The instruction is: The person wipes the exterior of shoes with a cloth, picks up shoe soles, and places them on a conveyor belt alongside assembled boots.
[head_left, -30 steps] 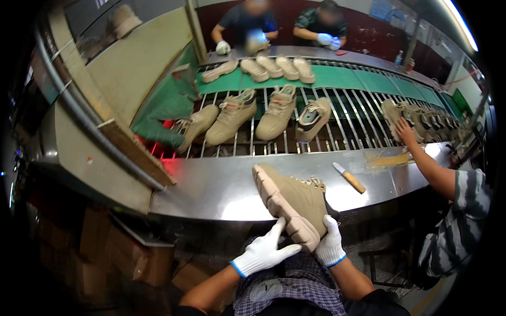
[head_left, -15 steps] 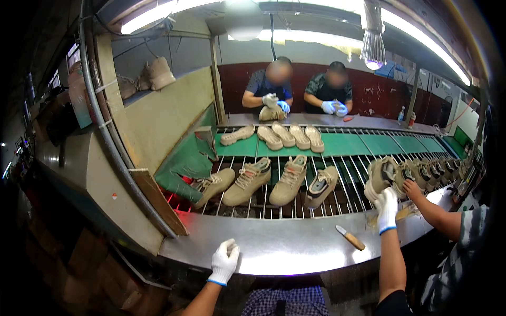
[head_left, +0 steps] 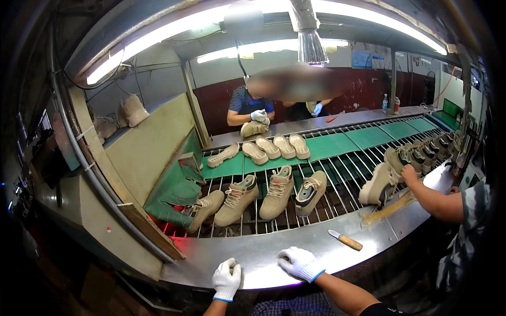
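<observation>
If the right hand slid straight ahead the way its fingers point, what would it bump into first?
Probably the left hand: the right hand points left along the steel ledge, nothing between them. Depth is hard to judge.

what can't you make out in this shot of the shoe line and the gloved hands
Head view only:
- left hand: wrist and forearm cut off by the lower edge.
- right hand: palm lies down on the steel ledge, so its underside is hidden.
- knife: too small to judge the blade.
- shoe at the right: partly hidden by a co-worker's hand.
- far boots along the conveyor's right rim: bent and tiny.

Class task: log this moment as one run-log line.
left hand: gloved, empty, on steel ledge | right hand: same | nearest: wooden-handled knife
</observation>
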`<state>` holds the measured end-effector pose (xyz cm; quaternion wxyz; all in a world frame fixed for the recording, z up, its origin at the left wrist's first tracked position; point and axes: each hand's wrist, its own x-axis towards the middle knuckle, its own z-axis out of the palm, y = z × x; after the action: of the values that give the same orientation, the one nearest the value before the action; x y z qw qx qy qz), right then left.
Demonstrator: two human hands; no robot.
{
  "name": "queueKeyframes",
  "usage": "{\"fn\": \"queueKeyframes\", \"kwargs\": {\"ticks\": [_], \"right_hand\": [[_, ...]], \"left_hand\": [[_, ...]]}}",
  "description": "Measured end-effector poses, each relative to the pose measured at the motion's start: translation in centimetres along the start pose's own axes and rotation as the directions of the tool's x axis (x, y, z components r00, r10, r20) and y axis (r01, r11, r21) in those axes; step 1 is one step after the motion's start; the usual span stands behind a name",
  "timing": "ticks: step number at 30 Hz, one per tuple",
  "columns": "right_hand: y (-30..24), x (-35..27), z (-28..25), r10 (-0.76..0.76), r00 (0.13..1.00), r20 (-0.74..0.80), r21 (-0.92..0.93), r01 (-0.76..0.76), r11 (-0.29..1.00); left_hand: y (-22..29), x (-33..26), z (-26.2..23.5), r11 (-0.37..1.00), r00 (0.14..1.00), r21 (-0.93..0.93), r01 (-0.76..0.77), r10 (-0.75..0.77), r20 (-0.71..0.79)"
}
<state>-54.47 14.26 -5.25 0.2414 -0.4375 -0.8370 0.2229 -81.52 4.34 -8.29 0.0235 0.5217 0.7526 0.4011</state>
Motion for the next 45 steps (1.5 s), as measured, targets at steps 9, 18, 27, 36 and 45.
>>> {"fn": "queueKeyframes", "kwargs": {"ticks": [9,18,27,36,45], "right_hand": [[2.8,6.0,-0.4,0.12,0.991,0.057,0.101,-0.125,0.987],[6.1,11.3,0.6,0.134,0.987,-0.085,0.237,-0.111,0.965],[7.9,12.8,0.8,0.188,0.982,-0.027,0.413,-0.16,0.897],[7.9,13.3,1.2,0.179,0.983,0.045,0.306,-0.184,0.934],[7.2,13.2,1.5,0.065,0.996,-0.068,0.432,-0.03,0.902]], "left_hand": [[0.5,-0.3,0.6,0.998,0.999,0.068,0.008,-0.005,-0.041],[0.4,-0.5,0.9,0.983,0.995,0.174,-0.054,0.068,-0.071],[0.9,-0.1,0.5,0.975,0.993,0.205,-0.082,0.096,-0.061],[0.5,0.1,0.6,0.978,0.995,0.2,-0.05,0.066,-0.07],[-0.4,0.2,0.3,0.975,0.997,0.219,-0.036,0.05,-0.058]]}}
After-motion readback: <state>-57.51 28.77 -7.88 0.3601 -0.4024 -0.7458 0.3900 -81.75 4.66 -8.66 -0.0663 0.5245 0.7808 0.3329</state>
